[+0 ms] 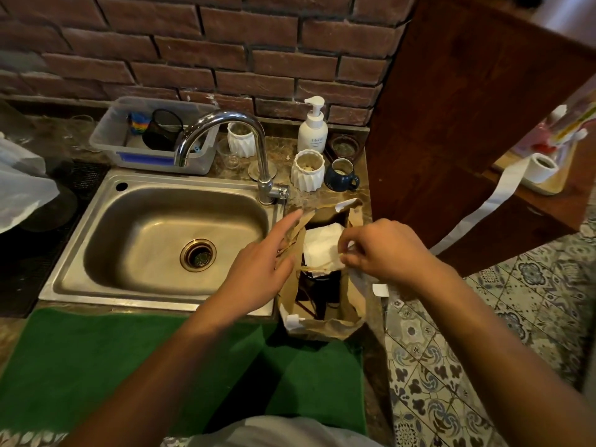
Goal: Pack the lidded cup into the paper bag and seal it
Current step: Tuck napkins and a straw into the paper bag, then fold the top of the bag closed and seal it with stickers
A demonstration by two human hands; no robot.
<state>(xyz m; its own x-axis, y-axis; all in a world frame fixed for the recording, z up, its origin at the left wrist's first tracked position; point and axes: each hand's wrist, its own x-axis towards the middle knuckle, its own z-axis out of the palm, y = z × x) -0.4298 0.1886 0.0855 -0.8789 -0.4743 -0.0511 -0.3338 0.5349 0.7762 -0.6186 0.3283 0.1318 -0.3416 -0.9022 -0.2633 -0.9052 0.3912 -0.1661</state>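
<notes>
Standing open on the worktop (374, 321) right of the sink (96, 269), the paper bag (325, 324) has something dark deep inside, probably the lidded cup, under a white napkin (322, 250). The right hand (383, 250) pinches the napkin's edge at the bag's right rim; the left hand (261, 269), fingers straight, presses the left wall outward. I'd tuck the napkin flat below the rim first, then bring both walls together evenly before folding and sealing.

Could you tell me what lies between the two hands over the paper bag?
In the head view, a white napkin sits in the open mouth of the paper bag, between the left hand and the right hand, whose fingers pinch it.
</notes>
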